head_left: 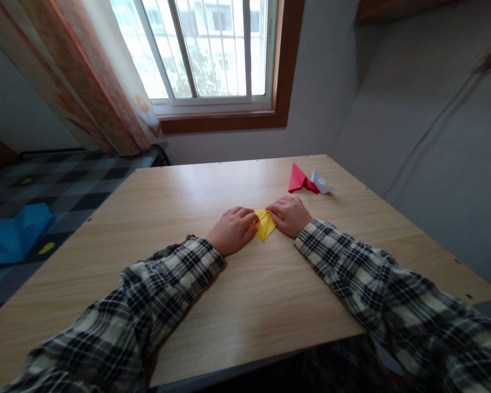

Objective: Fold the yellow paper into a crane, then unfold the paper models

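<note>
At mid-table [237,295], the left hand [232,229] and right hand [289,215] pressed flat, fingers curled, on the folded yellow paper [264,225], pinning it from both sides to keep its creases; red and white folded papers [309,180] lay beyond.

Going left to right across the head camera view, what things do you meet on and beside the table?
Blue folded paper on the floor → left hand → yellow folded paper → right hand → red folded paper shape → white folded paper shape.

Bright window [204,49] backlight, dim room, warped edges
</note>
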Demonstrator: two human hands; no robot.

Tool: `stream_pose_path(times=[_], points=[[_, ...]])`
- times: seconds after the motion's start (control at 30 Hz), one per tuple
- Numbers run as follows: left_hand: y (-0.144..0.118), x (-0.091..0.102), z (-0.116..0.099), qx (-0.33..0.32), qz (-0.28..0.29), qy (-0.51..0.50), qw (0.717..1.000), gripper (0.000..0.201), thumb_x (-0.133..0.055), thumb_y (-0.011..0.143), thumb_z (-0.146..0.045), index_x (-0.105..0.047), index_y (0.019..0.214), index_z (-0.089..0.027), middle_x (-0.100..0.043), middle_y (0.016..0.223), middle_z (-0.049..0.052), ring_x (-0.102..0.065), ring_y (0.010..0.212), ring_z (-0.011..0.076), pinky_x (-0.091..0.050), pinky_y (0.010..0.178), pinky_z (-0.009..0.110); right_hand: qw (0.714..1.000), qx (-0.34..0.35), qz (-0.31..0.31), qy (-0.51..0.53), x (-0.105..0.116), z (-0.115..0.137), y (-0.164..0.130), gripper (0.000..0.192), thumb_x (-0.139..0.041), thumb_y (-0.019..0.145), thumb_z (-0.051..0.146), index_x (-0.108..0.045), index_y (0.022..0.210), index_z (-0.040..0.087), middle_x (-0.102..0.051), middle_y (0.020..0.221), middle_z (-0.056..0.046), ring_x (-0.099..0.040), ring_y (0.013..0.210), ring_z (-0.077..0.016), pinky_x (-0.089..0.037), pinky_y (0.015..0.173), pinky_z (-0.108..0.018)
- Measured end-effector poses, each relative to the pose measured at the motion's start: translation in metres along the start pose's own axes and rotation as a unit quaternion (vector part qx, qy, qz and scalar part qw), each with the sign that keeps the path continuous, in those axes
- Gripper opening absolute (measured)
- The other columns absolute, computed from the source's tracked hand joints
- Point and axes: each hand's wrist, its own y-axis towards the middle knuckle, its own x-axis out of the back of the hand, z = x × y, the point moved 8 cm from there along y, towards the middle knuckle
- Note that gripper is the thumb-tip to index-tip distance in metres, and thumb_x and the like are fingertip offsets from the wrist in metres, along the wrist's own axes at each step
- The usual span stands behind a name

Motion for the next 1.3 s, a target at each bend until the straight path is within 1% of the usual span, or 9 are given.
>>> stream_pose_path(times=[0.13, 0.23, 0.47, 0.77, 1.0, 1.17, 1.3], points=[[0.0, -0.001, 0.0, -0.001, -0.001, -0.009, 1.0, 0.023, -0.048, 0.096, -0.031, -0.063, 0.11, -0.021, -0.065, 0.119, 0.009, -0.058, 0.111, 0.0245, -0.046, 0.101, 0.045, 1.0, 0.015, 0.013, -0.002, -0.006, 0.004, -0.002, 0.037, -0.046, 0.098, 0.037, -0.066, 0.124, 0.02, -0.068, 0.122, -0.01, -0.054, 0.115, -0.0263, -0.031, 0.101, -0.044], [0.001, -0.001, 0.0, -0.004, 0.002, -0.013, 1.0, 0.022, -0.046, 0.097, -0.03, -0.062, 0.109, -0.021, -0.066, 0.118, 0.009, -0.058, 0.111, 0.0237, -0.045, 0.101, 0.044, 0.999, 0.013, 0.03, -0.003, -0.011, 0.004, -0.003, 0.039, -0.044, 0.099, 0.039, -0.064, 0.129, 0.021, -0.065, 0.129, -0.01, -0.052, 0.119, -0.0266, -0.03, 0.103, -0.045], [0.001, -0.004, 0.001, 0.001, 0.01, -0.008, 1.0, 0.023, -0.046, 0.097, -0.03, -0.061, 0.11, -0.019, -0.066, 0.12, 0.01, -0.057, 0.116, 0.0248, -0.044, 0.103, 0.045, 0.999, 0.014, 0.051, -0.007, -0.013, 0.004, -0.002, 0.04, -0.042, 0.101, 0.039, -0.064, 0.129, 0.022, -0.062, 0.132, -0.01, -0.05, 0.122, -0.0266, -0.031, 0.105, -0.045], [0.001, -0.003, 0.001, 0.006, 0.019, -0.004, 1.0, 0.023, -0.044, 0.097, -0.031, -0.06, 0.109, -0.019, -0.066, 0.119, 0.01, -0.056, 0.115, 0.0253, -0.044, 0.103, 0.046, 0.998, 0.015, 0.054, -0.027, -0.012, 0.006, -0.001, 0.039, -0.043, 0.1, 0.04, -0.065, 0.127, 0.023, -0.062, 0.133, -0.01, -0.049, 0.124, -0.0275, -0.03, 0.105, -0.046], [0.001, -0.002, 0.0, 0.001, 0.013, -0.014, 1.0, 0.022, -0.044, 0.097, -0.03, -0.061, 0.108, -0.02, -0.067, 0.116, 0.01, -0.057, 0.112, 0.0247, -0.044, 0.103, 0.046, 0.998, 0.023, 0.049, -0.018, -0.012, 0.009, -0.002, 0.039, -0.045, 0.099, 0.038, -0.062, 0.131, 0.023, -0.064, 0.129, -0.011, -0.053, 0.118, -0.027, -0.031, 0.104, -0.045], [0.001, -0.004, 0.002, 0.005, 0.01, -0.013, 1.0, 0.023, -0.045, 0.097, -0.03, -0.06, 0.111, -0.02, -0.065, 0.12, 0.01, -0.056, 0.115, 0.0242, -0.043, 0.104, 0.045, 0.999, 0.027, 0.044, -0.016, -0.012, 0.008, -0.001, 0.037, -0.045, 0.099, 0.038, -0.066, 0.125, 0.024, -0.065, 0.127, -0.009, -0.054, 0.115, -0.0262, -0.032, 0.102, -0.043], [0.0, -0.004, 0.002, 0.006, 0.007, -0.019, 1.0, 0.023, -0.046, 0.097, -0.029, -0.06, 0.112, -0.019, -0.065, 0.121, 0.01, -0.056, 0.116, 0.0243, -0.043, 0.105, 0.046, 0.998, 0.031, 0.044, -0.022, -0.012, 0.008, 0.0, 0.036, -0.045, 0.099, 0.037, -0.067, 0.124, 0.024, -0.065, 0.126, -0.009, -0.055, 0.114, -0.0262, -0.033, 0.101, -0.043]])
